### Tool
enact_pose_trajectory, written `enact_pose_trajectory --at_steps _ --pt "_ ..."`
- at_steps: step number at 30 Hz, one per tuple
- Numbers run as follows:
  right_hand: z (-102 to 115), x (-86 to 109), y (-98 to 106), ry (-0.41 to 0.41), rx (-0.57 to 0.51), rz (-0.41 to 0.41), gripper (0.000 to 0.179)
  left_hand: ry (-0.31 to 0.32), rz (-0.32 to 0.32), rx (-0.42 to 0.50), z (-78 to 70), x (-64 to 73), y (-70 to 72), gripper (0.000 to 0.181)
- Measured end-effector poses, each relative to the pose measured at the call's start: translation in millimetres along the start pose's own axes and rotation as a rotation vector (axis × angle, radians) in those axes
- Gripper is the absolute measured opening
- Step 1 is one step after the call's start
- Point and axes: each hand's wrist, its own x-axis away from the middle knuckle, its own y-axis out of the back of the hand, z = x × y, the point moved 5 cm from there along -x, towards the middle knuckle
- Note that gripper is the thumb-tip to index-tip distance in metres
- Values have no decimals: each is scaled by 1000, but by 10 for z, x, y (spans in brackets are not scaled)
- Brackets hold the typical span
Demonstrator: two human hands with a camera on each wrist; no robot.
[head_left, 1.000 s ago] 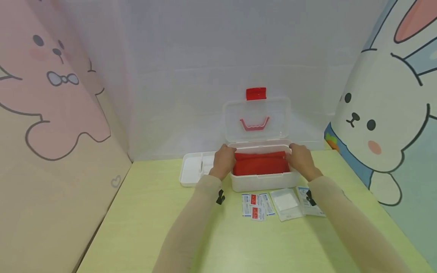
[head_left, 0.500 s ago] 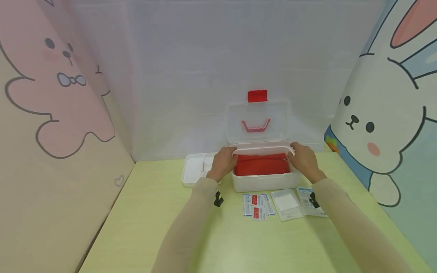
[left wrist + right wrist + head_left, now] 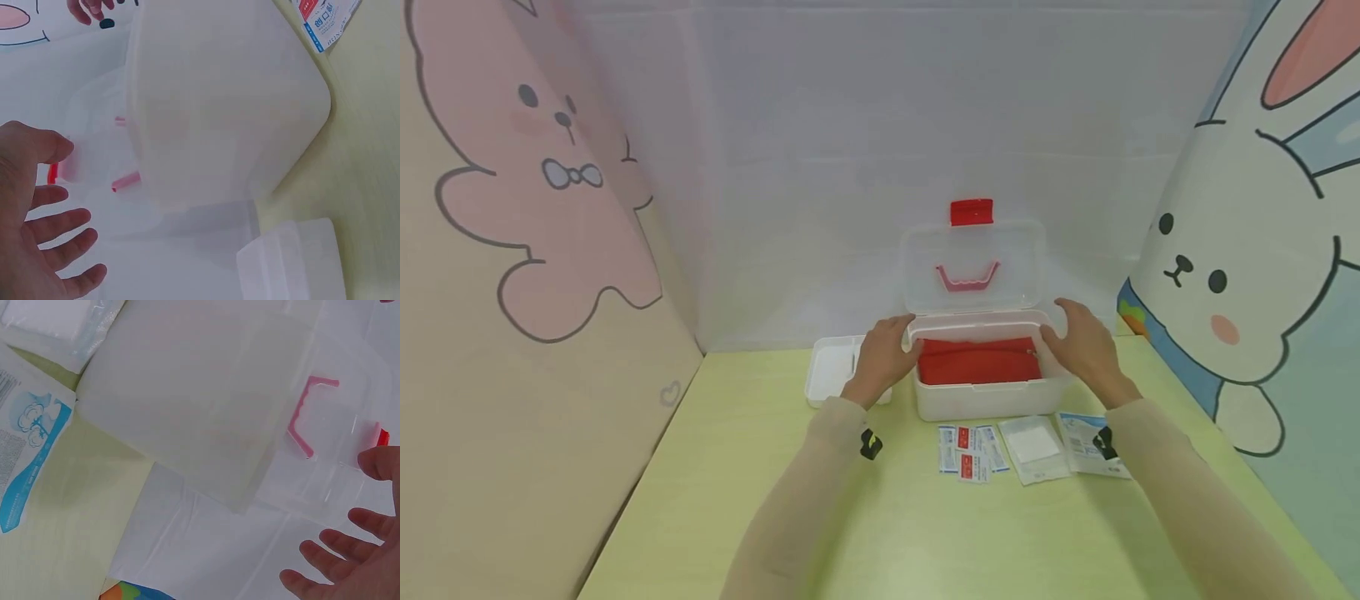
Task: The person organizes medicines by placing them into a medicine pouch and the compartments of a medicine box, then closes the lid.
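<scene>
A white plastic box (image 3: 985, 400) stands on the table with its clear lid (image 3: 973, 250) raised against the back wall. Inside lies a red fabric pouch (image 3: 977, 362) that takes up most of the width. My left hand (image 3: 883, 358) is at the box's left end, fingers spread and holding nothing. At the right end, my right hand (image 3: 1082, 346) is likewise spread, its thumb near the rim. The left wrist view shows the left fingers (image 3: 65, 225) apart from the box wall. In the right wrist view the right fingers (image 3: 340, 553) are also loose and hold nothing.
A white divided tray (image 3: 829, 375) lies left of the box, partly behind my left hand. In front of the box are several small bandage packets (image 3: 972, 454), a white gauze packet (image 3: 1033, 448) and a blue-and-white packet (image 3: 1088, 442). Fabric walls enclose the table.
Both hands have let go of the box's end rims and moved outward, fingers spreading. A white rim piece they held up has settled into the box. The pouch stays inside.
</scene>
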Motion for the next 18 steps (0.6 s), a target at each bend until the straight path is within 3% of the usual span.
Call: enact_pose_trajectory --at_steps 8,18 --pt "238 154 199 96 -13 -90 72 -95 -88 -19 -109 189 320 55" --pt "863 382 285 241 -77 -177 70 -101 -211 -7 -95 440 801 51"
